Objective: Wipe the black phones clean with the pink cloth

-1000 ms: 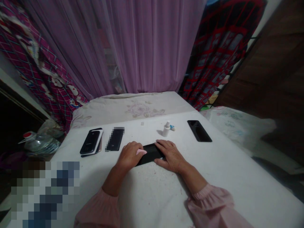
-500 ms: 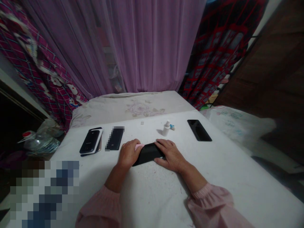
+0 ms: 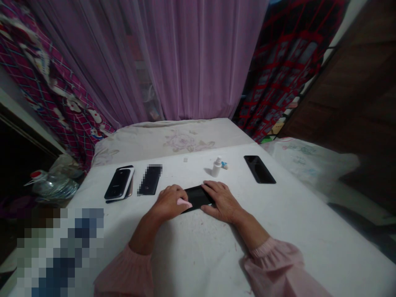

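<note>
A black phone (image 3: 197, 196) lies flat on the white table (image 3: 198, 243) in front of me. My left hand (image 3: 169, 202) is closed on a small pink cloth (image 3: 183, 202) and presses it against the phone's left part. My right hand (image 3: 221, 201) lies flat on the phone's right end with its fingers stretched out, holding it down. Both arms wear pink sleeves.
A stack of phones (image 3: 119, 183) and another dark phone (image 3: 150, 180) lie at the left. A small white bottle (image 3: 217, 167) stands behind my hands, and a black phone (image 3: 259, 169) lies at the right. A purple curtain (image 3: 192, 57) hangs behind. A blurred patch covers the lower left.
My left hand with the pink cloth slid back and forth over the phone's left part. The right hand stayed on the phone's right end.
</note>
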Tool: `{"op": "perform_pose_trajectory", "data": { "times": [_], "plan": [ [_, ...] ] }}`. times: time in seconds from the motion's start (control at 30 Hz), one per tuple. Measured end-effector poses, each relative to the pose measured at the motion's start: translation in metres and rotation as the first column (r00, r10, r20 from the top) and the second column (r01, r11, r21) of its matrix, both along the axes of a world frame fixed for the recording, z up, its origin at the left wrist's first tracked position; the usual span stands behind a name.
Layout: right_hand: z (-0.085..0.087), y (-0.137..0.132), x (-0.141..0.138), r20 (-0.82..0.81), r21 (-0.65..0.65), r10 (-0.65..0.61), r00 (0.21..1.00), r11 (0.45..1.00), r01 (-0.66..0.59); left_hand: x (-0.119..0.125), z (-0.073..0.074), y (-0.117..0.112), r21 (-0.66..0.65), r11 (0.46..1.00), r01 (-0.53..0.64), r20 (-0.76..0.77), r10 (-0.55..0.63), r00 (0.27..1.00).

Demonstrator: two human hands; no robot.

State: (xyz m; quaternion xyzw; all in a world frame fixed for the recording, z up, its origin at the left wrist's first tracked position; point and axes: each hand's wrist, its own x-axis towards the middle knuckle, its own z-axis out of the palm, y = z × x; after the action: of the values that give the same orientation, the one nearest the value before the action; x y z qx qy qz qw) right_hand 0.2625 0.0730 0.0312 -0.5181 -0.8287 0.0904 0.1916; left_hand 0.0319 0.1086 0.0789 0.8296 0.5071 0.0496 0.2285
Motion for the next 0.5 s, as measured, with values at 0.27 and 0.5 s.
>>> {"op": "perform_pose_trajectory", "data": {
  "times": [0.27,0.5],
  "plan": [
    [0.000,0.000,0.000,0.001,0.001,0.005,1.000,1.000,-0.005,0.004,-0.007,0.003,0.079,0.995,-0.059,-0.006,0.059,0.998],
    [-0.001,0.000,0.000,0.005,0.007,0.008,1.000,1.000,-0.008,0.004,-0.016,0.008,0.176,0.975,-0.134,0.060,0.125,0.990]
  ]
}}
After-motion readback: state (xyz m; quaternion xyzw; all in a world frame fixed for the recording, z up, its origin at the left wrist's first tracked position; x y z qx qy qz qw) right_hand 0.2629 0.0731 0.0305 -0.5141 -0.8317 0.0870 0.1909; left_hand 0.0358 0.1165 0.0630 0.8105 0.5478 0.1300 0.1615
